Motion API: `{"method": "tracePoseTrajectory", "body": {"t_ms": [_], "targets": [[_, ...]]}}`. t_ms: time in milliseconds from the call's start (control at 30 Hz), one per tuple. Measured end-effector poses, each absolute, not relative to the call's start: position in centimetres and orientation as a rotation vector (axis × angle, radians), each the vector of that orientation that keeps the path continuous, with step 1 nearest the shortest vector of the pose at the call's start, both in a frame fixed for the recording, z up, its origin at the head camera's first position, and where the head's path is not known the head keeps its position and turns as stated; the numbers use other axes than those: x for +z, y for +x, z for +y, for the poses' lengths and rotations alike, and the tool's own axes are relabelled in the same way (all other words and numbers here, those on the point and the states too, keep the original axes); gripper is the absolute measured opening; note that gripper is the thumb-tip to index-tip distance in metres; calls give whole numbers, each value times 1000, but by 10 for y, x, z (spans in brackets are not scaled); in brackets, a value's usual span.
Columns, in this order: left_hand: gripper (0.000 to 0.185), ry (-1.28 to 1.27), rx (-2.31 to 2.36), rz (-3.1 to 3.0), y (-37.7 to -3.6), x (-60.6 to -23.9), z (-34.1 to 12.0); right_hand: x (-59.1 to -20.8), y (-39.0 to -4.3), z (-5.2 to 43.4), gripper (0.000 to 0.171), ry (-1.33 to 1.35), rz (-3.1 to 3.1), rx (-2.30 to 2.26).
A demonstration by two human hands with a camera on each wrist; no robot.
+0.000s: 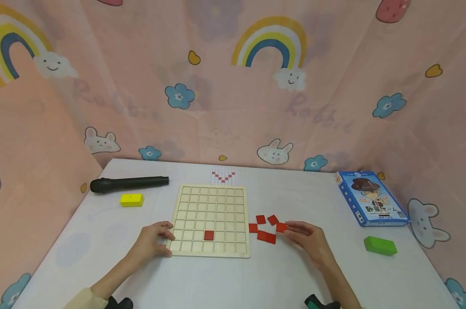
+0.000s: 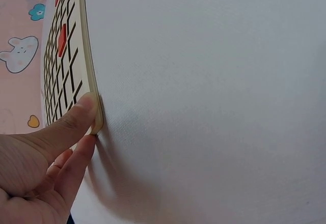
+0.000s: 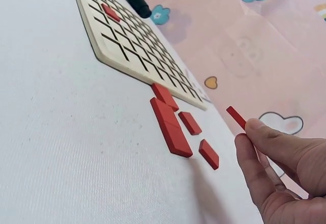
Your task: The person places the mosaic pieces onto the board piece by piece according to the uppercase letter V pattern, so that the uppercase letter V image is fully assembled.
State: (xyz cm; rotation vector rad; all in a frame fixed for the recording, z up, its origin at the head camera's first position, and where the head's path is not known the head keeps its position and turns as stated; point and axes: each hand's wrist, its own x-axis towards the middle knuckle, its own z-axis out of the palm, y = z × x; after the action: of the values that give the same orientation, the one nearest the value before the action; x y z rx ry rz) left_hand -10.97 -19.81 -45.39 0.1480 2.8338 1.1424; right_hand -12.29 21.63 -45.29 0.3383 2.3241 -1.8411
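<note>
A pale wooden grid board (image 1: pixel 248 253) lies on the table, with one red tile (image 1: pixel 208 235) in a cell near its lower middle. At its left edge my left hand (image 1: pixel 155 241) pinches the near corner; in the left wrist view the thumb (image 2: pixel 79 114) is on the rim and a fingertip sits at the side. My right hand (image 1: pixel 309 241) pinches a red square tile (image 3: pixel 236 117) between thumb and finger, held above the table. Several other red tiles (image 3: pixel 170 130) lie loose by the board's right edge, two of them side by side.
Behind the board lies a small paper pattern card (image 1: pixel 223 176) with red squares in a V. A black microphone (image 1: pixel 130 183) and a yellow block (image 1: pixel 132 200) are at the left. On the right are a blue game box (image 1: pixel 372 199) and a green block (image 1: pixel 380 246).
</note>
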Motion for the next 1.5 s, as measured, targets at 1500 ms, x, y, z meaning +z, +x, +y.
{"method": "tracePoseTrajectory", "body": {"t_ms": [1500], "targets": [[35, 145, 1152, 2839, -109, -452, -196, -454, -146, 84, 27, -9, 2292, -1923]]}}
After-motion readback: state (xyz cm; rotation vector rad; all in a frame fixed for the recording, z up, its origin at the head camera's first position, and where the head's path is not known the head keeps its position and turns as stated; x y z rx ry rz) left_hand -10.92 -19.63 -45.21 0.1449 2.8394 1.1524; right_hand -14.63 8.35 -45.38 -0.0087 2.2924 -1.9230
